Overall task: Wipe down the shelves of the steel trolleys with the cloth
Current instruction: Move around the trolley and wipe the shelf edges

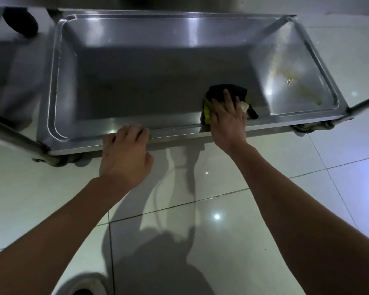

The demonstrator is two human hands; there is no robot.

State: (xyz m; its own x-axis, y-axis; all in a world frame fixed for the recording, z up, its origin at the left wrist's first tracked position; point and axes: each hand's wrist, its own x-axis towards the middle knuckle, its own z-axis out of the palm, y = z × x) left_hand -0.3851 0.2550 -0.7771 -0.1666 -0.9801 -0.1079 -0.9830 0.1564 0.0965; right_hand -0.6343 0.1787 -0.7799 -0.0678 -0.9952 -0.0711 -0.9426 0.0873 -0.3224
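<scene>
The bottom shelf of a steel trolley fills the upper half of the view, a shallow tray with a raised rim. A black and yellow cloth lies bunched on the shelf near its front edge, right of centre. My right hand presses flat on the cloth with straight fingers. My left hand grips the shelf's front rim, fingers curled over the edge. Yellowish smears and crumbs mark the right end of the shelf.
A second steel trolley stands at the left, with a dark caster above it. Trolley legs and casters sit at the front corners. White glossy floor tiles lie below, and a round floor drain sits at the bottom.
</scene>
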